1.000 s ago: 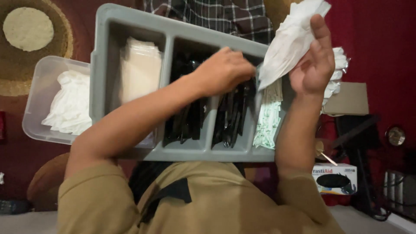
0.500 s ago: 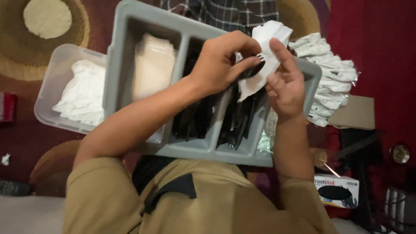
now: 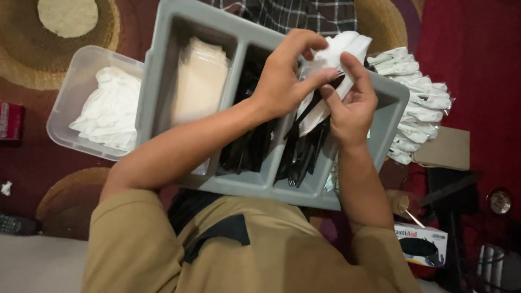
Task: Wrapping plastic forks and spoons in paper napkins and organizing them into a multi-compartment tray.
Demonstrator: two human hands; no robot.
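At frame centre-top my left hand (image 3: 282,81) pinches a black fork (image 3: 317,97) against the white napkin (image 3: 336,59), which my right hand (image 3: 350,106) clamps steady, above the grey tray (image 3: 163,65).

Illumination is dim, warm and diffuse, with no glare. Soft shadows fill the grey tray (image 3: 163,81) compartments. Slight motion blur affects both hands. Far right corner falls into darkness, detail lost
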